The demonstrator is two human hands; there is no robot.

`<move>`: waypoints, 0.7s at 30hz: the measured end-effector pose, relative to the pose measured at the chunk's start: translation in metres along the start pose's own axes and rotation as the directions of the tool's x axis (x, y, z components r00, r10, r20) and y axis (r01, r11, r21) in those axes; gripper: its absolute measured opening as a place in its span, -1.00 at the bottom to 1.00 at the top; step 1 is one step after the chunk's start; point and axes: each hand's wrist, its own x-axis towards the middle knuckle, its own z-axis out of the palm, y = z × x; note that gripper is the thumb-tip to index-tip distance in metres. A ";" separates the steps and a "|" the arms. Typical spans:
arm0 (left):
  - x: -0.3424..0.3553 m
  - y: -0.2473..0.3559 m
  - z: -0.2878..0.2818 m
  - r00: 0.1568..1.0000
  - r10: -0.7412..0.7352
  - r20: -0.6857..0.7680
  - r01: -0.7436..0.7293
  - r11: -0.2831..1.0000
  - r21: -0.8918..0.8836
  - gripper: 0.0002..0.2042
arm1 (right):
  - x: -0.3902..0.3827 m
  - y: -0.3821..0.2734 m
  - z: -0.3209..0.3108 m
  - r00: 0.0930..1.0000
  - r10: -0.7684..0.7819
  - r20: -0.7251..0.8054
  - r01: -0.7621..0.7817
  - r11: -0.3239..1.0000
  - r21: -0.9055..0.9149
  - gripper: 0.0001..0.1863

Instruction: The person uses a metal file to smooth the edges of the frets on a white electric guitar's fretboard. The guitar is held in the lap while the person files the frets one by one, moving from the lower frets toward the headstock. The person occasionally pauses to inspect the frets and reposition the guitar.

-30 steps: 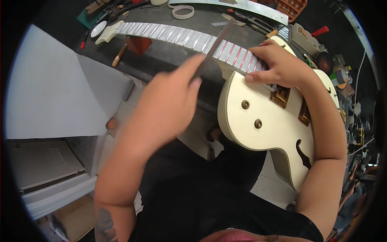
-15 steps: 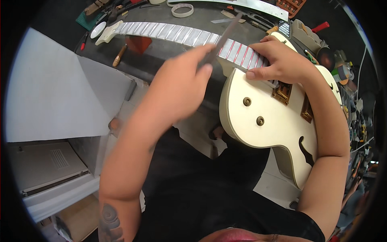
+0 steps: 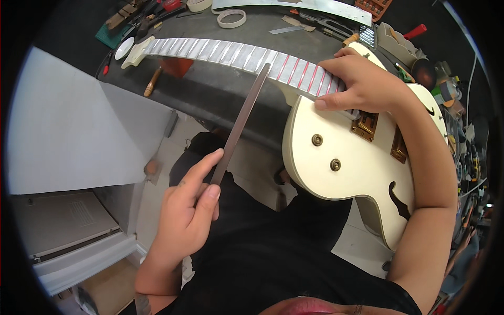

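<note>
Over dark-grey bench, silver-taped neck of cream f-holed guitar | my left hand pinches slim brown-grey metal file, tip at neck edge, contact unclear | my right hand, part-spread, clasps neck | judged filing; next stroke wants steady angle.

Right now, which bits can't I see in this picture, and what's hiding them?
All in the head view:
Guitar neck, its end by the body: partly covered by the right grip.
Long flat bar, lower end: hidden in the left grip.
Guitar body, part of its front: behind the right forearm; its back faces away.
Long silvery strip: cut by the top edge.
Clutter at right: too small and blurred.
</note>
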 end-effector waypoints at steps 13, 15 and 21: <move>0.066 0.026 0.008 0.999 -0.032 -0.001 0.032 0.999 0.023 -0.52 | -0.001 0.002 -0.001 1.000 -0.004 0.014 0.004 1.000 0.001 -0.06; 0.030 0.018 0.002 0.993 -0.115 0.038 0.115 0.993 -0.010 -0.49 | 0.000 0.003 0.000 1.000 -0.001 0.019 0.000 1.000 0.003 -0.06; 0.018 0.017 0.004 0.998 -0.055 0.030 0.052 0.994 0.095 -0.48 | -0.001 -0.001 0.001 1.000 0.012 0.003 -0.012 1.000 -0.005 -0.03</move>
